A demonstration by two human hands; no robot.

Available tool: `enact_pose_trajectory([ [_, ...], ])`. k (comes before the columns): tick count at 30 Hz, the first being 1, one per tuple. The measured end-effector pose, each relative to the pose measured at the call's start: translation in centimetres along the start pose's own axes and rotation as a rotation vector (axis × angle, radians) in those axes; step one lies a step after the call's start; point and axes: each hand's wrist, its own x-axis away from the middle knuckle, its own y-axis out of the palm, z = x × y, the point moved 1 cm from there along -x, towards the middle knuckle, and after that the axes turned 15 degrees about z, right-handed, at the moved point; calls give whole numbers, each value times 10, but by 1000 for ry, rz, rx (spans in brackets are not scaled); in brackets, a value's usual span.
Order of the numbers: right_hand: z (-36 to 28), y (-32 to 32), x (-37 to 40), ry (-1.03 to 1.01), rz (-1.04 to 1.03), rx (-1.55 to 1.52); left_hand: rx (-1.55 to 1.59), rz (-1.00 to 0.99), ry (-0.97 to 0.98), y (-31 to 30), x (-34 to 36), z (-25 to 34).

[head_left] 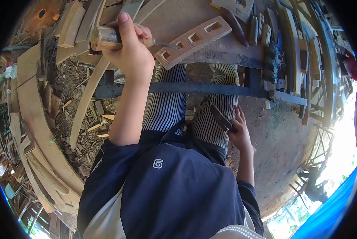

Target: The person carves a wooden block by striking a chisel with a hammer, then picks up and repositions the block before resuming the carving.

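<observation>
My left hand [130, 51] is wrapped round the wooden handle of a chisel [103, 38]. Its thin metal blade reaches right, over a wooden block [192, 42] with several rectangular holes cut through it; the tip lies near one of the smaller holes. The block rests slanted on the bench [166, 20]. Lower right, by the striped trouser leg, my right hand [241, 133] grips a dark, flat tool [220, 118] that points up and left, away from the block. Part of its grip is hidden by my fingers.
A dark pointed tool [234, 26] and short cylinders [253, 30] lie right of the block. Wooden strips [296, 51] line the far right. Curved boards [35, 91] and wood chips [93, 115] are at left. A dark bar [210, 89] crosses above my knees.
</observation>
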Motion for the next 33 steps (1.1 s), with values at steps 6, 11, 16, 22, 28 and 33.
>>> enact_pose_trajectory([
  [6,13,-1,25,240,-80,-155,-122,-11,54,19,10,-9],
  [11,10,12,23,253,-87,-151,-144,-83,104,16,6,-19],
  [16,6,14,19,295,-125,-80,-121,-158,90,23,10,-19],
  [22,9,25,27,315,11,-82,-208,-150,126,25,15,-30],
  [28,2,33,29,317,157,-53,-256,-245,242,27,17,-32],
  [33,4,37,29,307,211,-69,-289,-262,253,31,20,-33],
])
